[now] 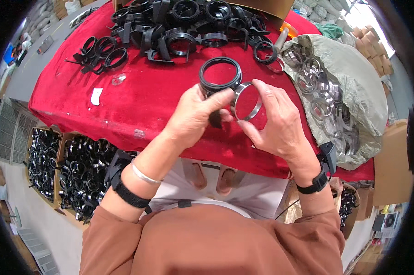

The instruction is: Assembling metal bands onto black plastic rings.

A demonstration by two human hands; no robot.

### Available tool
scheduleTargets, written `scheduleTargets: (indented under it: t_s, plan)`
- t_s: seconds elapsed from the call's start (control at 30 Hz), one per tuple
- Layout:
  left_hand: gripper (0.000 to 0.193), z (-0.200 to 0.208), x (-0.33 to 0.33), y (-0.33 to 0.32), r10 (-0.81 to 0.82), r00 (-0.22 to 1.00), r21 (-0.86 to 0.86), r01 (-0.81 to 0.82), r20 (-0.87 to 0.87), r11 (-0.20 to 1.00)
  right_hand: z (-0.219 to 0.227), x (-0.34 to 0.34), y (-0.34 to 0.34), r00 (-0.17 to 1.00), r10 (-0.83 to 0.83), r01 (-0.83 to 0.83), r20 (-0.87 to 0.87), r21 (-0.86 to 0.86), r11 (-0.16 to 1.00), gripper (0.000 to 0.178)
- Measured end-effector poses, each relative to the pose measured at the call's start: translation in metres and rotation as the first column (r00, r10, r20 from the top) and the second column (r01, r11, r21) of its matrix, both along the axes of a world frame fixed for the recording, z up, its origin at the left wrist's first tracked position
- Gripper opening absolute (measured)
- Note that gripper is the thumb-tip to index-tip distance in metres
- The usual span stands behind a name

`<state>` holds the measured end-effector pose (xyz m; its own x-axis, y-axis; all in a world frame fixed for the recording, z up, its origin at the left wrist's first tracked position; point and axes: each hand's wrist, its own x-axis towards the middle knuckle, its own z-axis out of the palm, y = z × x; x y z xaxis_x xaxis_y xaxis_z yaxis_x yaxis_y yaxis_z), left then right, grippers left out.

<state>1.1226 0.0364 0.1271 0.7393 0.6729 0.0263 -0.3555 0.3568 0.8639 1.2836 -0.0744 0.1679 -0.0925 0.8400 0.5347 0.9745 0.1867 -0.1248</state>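
My left hand (191,112) is closed around the lower side of a black plastic ring part (206,85), whose round opening faces up. Close beside it, my right hand (280,120) pinches a thin silvery metal ring (255,111) between thumb and fingers. The metal ring stands tilted, its left edge near the left thumb and the black ring; whether they touch I cannot tell. Both hands are above the near part of the red cloth. At the far side lies a heap of black ring parts (181,43), with several more (116,57) at its left.
A red cloth (165,98) covers the table. On the right an open pale sack (372,98) holds several metal rings (324,91). Cartons (58,178) of black parts stand on the floor at lower left. A white scrap (96,96) lies on the cloth.
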Motion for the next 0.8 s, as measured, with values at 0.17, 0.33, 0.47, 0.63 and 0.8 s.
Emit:
scheduleTargets:
  t_s: [0.17, 0.33, 0.47, 0.63, 0.8]
  plan:
    - [0.038, 0.010, -0.016, -0.009, -0.140, 0.985, 0.131, 0.153, -0.099, 0.980, 0.021, 0.010, -0.014, 0.917, -0.012, -0.007, -0.399, -0.047, 0.999, 0.062]
    - [0.041, 0.011, -0.018, -0.021, -0.141, 0.987, 0.187, 0.154, -0.081, 0.970, 0.032, -0.008, -0.008, 0.943, 0.080, -0.113, -0.323, -0.083, 0.990, 0.067]
    - [0.042, 0.013, -0.016, -0.027, -0.099, 0.993, 0.205, 0.110, -0.066, 0.972, 0.029, -0.011, -0.003, 0.950, 0.091, -0.121, -0.298, -0.084, 0.989, 0.068]
    - [0.044, 0.013, -0.019, -0.028, -0.118, 0.990, 0.218, 0.132, -0.078, 0.967, 0.026, -0.014, 0.000, 0.965, 0.105, -0.119, -0.240, -0.048, 0.992, 0.068]
    - [0.046, 0.014, -0.029, -0.034, -0.039, 0.986, 0.292, 0.087, -0.165, 0.952, 0.021, -0.024, -0.002, 0.946, 0.099, -0.129, -0.307, -0.078, 0.989, 0.066]
